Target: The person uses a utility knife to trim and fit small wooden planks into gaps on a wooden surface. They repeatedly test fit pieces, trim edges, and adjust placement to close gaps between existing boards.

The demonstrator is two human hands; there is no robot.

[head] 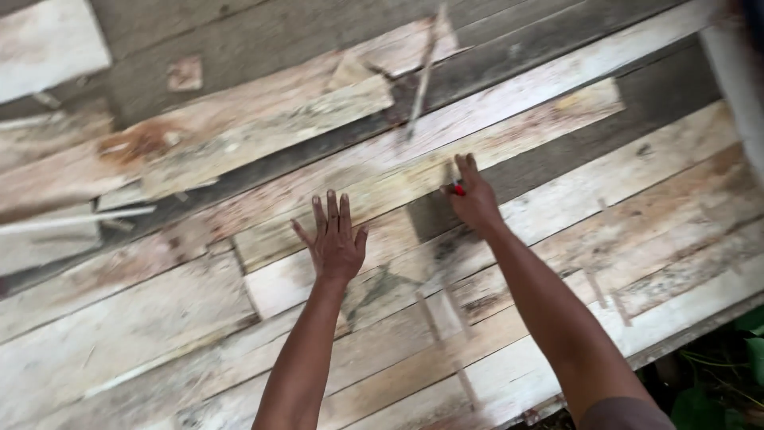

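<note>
My left hand (336, 237) lies flat, fingers spread, on a pale wooden plank (382, 199) among many rough boards laid side by side. My right hand (473, 197) rests on the same stretch of planks a little farther right, fingers closed around a small red object (459, 189), perhaps a pencil or marker, with its tip against the wood. Most of that object is hidden inside the hand.
Weathered planks cover the whole surface, with dark gaps (509, 163) between some. A thin stick (422, 76) lies across the boards at the top. A loose slat (76, 219) sits at the left. Green leaves (724, 374) show past the lower right edge.
</note>
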